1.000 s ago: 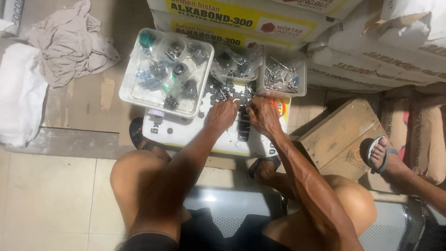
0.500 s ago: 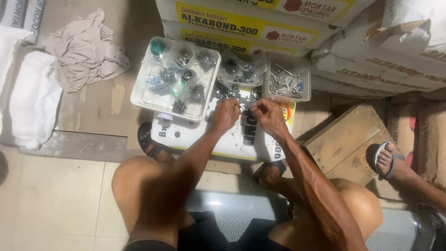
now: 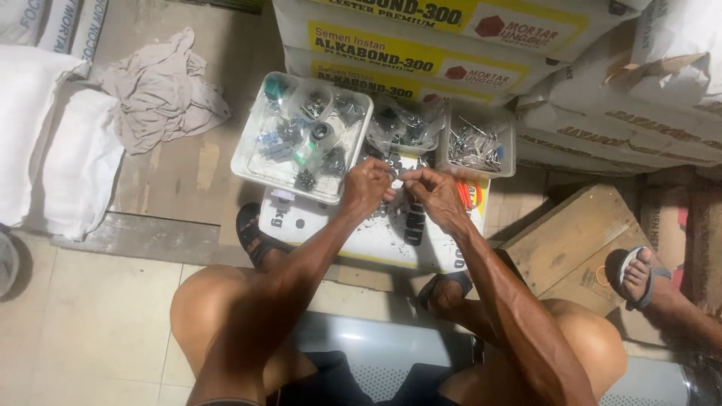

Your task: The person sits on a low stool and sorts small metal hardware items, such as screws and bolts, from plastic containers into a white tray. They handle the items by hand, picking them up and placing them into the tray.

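The left hand (image 3: 366,186) and the right hand (image 3: 435,194) meet fingertip to fingertip, pinching a small metal part (image 3: 396,177) above the white sack (image 3: 361,233), beside the plastic tray (image 3: 248,154). It seems hard, light and a little slippery; best taken by its edges.

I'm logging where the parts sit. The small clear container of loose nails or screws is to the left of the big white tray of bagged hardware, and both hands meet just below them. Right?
Not quite. In the head view the small clear container of nails or screws sits to the right of the big white tray, not the left. The left hand and right hand do meet just below them.
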